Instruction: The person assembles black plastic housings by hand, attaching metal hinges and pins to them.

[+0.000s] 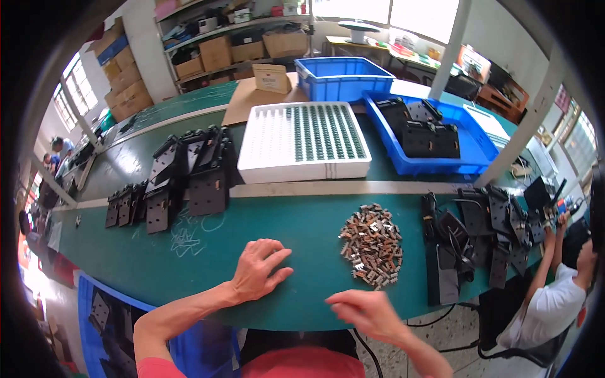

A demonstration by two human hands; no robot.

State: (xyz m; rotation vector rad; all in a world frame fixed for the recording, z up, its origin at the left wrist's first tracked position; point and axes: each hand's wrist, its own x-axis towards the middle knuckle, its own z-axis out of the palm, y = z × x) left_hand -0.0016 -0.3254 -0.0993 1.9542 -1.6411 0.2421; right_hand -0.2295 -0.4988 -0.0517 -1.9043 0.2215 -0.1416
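My left hand (259, 271) hovers over or rests on the green tabletop (302, 233), thumb and fingers apart, with nothing seen in it. Near the front edge of the bench, my right hand (368, 315) has its fingers drawn together and pointing left. Whatever they may hold is hidden. Just beyond that hand lies a heap of small metal-and-brown parts (373, 246), the thing nearest to it. Left of my left hand, several black plate-like units (157, 211) stand in a cluster.
A white tray (268, 173) with rows of small green pieces sits beyond the ledge. Blue bins (413, 167) stand behind, one holding black units. At right lie black units and cables (450, 246); a co-worker (554, 302) sits there. A blue crate (88, 321) is at lower left.
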